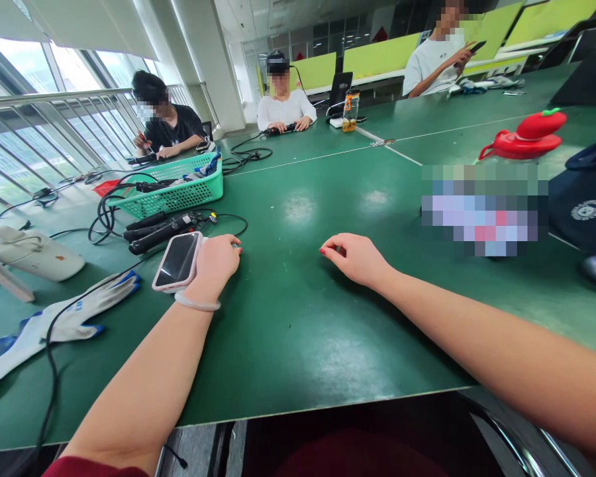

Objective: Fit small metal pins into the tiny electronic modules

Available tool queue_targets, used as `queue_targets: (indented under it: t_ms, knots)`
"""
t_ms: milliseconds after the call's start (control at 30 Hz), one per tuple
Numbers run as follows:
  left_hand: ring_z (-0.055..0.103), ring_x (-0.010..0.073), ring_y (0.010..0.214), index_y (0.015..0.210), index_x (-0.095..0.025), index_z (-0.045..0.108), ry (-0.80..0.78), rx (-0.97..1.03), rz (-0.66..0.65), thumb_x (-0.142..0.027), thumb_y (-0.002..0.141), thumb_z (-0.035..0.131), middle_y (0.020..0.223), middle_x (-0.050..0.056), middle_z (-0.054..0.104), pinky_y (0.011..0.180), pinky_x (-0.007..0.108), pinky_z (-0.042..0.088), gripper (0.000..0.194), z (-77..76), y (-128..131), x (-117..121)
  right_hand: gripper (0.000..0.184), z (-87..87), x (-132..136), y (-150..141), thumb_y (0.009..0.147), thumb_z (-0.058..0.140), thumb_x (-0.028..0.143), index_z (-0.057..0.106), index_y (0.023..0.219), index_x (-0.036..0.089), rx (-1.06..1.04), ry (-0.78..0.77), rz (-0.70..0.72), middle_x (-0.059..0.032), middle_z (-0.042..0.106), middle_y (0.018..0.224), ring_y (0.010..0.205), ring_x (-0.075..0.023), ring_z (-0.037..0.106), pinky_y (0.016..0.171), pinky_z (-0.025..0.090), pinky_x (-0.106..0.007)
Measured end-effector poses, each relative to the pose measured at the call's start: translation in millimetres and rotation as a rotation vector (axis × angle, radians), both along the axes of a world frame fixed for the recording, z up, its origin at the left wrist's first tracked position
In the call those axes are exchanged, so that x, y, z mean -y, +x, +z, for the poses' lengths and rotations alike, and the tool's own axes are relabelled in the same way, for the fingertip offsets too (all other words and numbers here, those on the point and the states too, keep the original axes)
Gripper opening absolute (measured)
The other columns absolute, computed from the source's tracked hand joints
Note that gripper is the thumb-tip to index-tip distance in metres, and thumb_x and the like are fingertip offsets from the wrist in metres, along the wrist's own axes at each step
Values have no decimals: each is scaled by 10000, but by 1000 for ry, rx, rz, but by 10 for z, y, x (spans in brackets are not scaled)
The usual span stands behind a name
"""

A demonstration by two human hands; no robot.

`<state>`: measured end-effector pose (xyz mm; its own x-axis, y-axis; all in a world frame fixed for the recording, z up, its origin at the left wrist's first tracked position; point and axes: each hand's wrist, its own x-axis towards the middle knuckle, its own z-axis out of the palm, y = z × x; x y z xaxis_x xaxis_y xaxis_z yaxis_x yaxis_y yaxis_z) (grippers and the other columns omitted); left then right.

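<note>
My left hand (219, 257) rests on the green table (283, 331) with its fingers curled in, a pale bangle (197, 303) at the wrist. Right beside it lies a phone (179, 262) in a light pink case, its screen dark; whether hand and phone touch I cannot tell. Across a stretch of tabletop, my right hand (357, 257) is loosely closed, thumb and finger bent toward each other with nothing visible in them. Just beyond the left hand are black handheld devices (161, 232) with cables.
A turquoise basket (173, 189) holds cables and gloves. White-and-blue gloves (74, 315) and a cream-coloured object (37, 252) lie at left. On the right stand a red-lidded bottle (524, 142) and a dark bag (586, 192). Several people sit or stand beyond the table; a drink bottle (350, 111) stands there.
</note>
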<state>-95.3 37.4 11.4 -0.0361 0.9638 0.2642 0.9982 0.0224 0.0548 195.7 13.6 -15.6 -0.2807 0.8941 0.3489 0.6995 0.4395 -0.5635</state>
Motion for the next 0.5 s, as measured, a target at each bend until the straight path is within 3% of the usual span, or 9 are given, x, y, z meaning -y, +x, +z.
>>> queue_targets:
  t_ms: [233,500]
  knots:
    - [588,300,1061,1109,-103,665,46,131,27,-269,807,526,1131,190,645,943,389,429,372,-1,-9,-43,237,-1,3,1,868,488,357,656,785,212,6,-25,-6,-15,647,777,676,-145,532,643,407,-279]
    - [587,295,1041,1018,-84,593,-51,287,73,-213,898,302,1053,216,640,904,429,434,340,-173,36,-133,231,-27,-8,-1,868,491,349,660,789,213,10,-19,25,-12,648,770,670,-142,538,636,410,-272]
